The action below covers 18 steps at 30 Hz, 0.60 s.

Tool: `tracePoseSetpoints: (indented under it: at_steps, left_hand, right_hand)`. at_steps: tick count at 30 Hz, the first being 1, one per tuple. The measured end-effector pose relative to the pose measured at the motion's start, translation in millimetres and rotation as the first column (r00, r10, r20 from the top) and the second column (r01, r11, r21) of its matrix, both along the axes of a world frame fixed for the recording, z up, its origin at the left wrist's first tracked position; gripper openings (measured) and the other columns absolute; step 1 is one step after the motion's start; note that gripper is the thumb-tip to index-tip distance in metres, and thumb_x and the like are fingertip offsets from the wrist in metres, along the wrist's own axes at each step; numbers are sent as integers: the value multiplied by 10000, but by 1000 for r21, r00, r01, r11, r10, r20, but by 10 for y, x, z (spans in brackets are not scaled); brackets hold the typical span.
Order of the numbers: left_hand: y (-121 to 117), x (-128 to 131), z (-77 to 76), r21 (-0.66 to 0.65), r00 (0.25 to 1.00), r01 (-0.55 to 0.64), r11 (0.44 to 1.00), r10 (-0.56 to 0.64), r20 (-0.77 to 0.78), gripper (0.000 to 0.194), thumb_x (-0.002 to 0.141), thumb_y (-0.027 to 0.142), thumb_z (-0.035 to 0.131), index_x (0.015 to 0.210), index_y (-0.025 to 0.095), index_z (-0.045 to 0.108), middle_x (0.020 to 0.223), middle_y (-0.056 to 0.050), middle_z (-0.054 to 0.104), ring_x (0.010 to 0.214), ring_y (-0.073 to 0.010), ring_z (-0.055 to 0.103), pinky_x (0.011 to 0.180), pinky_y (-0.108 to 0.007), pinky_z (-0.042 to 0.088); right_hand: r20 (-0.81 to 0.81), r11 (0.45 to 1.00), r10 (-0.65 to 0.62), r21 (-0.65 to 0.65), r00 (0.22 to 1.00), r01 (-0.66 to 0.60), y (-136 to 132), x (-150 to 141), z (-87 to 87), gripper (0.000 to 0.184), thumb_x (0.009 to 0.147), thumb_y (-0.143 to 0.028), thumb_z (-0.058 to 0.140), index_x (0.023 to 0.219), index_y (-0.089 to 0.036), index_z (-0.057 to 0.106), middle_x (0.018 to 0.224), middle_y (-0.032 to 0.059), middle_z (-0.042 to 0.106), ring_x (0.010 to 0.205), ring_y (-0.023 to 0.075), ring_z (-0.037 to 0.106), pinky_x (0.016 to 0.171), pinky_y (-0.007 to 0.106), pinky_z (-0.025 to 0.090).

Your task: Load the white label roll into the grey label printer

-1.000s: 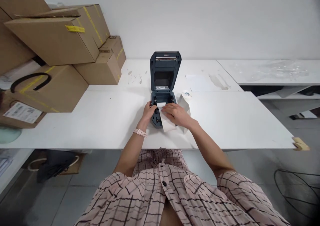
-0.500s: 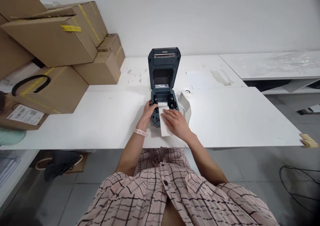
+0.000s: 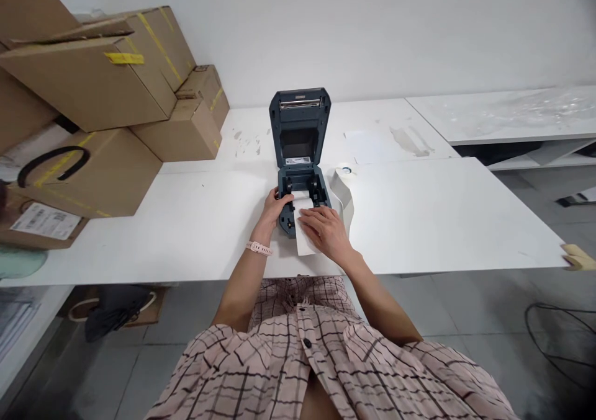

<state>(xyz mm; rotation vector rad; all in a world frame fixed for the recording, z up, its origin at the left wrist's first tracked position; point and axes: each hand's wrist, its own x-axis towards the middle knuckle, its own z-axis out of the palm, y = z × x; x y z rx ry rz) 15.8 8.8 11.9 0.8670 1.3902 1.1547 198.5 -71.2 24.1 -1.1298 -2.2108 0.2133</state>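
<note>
A dark label printer (image 3: 302, 175) stands on the white table with its lid (image 3: 300, 128) raised. From its inside a white strip of label paper (image 3: 303, 240) runs out over the front edge. My left hand (image 3: 272, 208) grips the printer's left side, the thumb reaching over the rim to the paper. Lying flat across the strip is my right hand (image 3: 326, 229), its fingers stretched out and close together. A second length of paper, grey-white backing (image 3: 343, 198), curls beside the printer's right side. The inside parts beneath my right hand are hidden.
Cardboard boxes (image 3: 88, 85) are stacked at the left on the table (image 3: 419, 221). A small white roll (image 3: 346, 170) sits right of the printer, and a thin white sheet (image 3: 365, 147) lies behind it. Clear plastic (image 3: 526, 113) rests on the right-hand shelf. Black cables (image 3: 554, 345) lie on the floor.
The label strip, slanted to the right earlier, now hangs straighter towards me. My right hand has shifted slightly down and left with it. My left hand has stayed on the printer.
</note>
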Motion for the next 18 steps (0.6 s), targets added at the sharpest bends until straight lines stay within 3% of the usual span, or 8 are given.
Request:
tracePoseSetpoints:
  at_steps: [4,13,18]
  left_hand:
    - [-13,3,21,-16,1000,1,1000,-1,10,589,714,246,770,1274,159,608,1159,-116,695,834,-163,652,690,-290,529]
    - [-21,1,40,-3,999,4,1000,-4,42,620,702,257,809,1283,160,615,1188,-123,712,883,-182,678,741,-304,546]
    - [-212,27,87,2,997,-5,1000,5,81,606,748,344,824,1287,163,613,1210,-139,715,965,-204,697,820,-327,568]
  right_hand:
    - [-86,999,-33,21,996,35,-54,-10,-68,261,1051,-316,523,1096,-253,772,1226,69,788,1141,283,702,993,493,528]
    - [-147,1000,-6,16,989,8,-111,55,-77,250,1049,-275,514,1141,-254,746,1268,82,769,1208,258,704,1034,486,527]
    - [-136,999,-11,-47,991,5,-156,65,-59,249,1043,-293,523,1131,-250,753,1275,84,765,1227,277,690,1040,503,523]
